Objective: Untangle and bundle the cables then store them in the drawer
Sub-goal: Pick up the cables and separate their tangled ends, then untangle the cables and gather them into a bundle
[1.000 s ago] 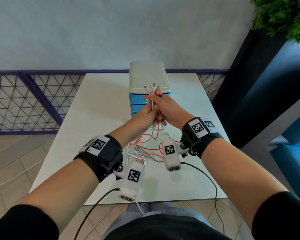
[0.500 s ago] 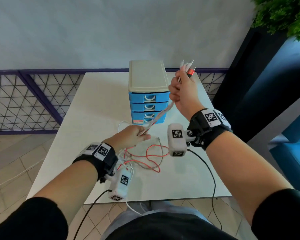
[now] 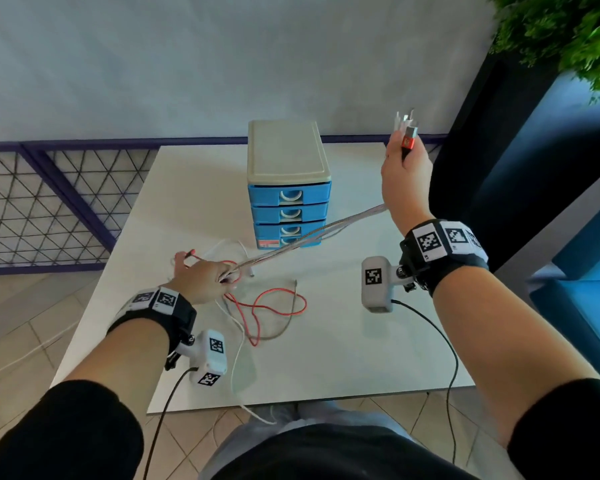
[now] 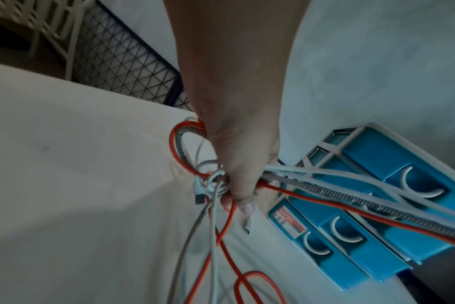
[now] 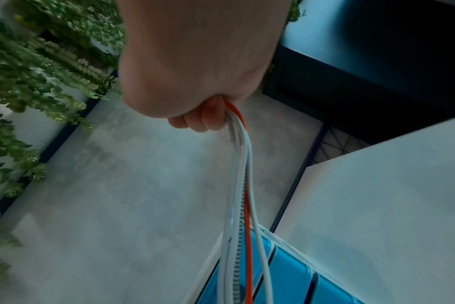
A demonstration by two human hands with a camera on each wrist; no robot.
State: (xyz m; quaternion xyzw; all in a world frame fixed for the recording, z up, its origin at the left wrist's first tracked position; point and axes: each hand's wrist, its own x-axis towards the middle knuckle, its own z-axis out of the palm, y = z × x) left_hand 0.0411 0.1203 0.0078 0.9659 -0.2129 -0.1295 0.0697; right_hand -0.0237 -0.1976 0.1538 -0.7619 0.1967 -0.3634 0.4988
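Head view: cables taut, slanting from fisted low left hand up to fisted right hand

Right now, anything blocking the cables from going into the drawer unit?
Yes: all four drawers are shut. Both hands are occupied, the right hand and left hand gripping the cables stretched between them.

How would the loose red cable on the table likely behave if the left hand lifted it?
Probably floppy: the red cable lies in slack loops on the table. It would likely drag neighbours along, since it crosses a grey cable there. Where the left hand and right hand stretch the bundle, it runs straight, so likely light.
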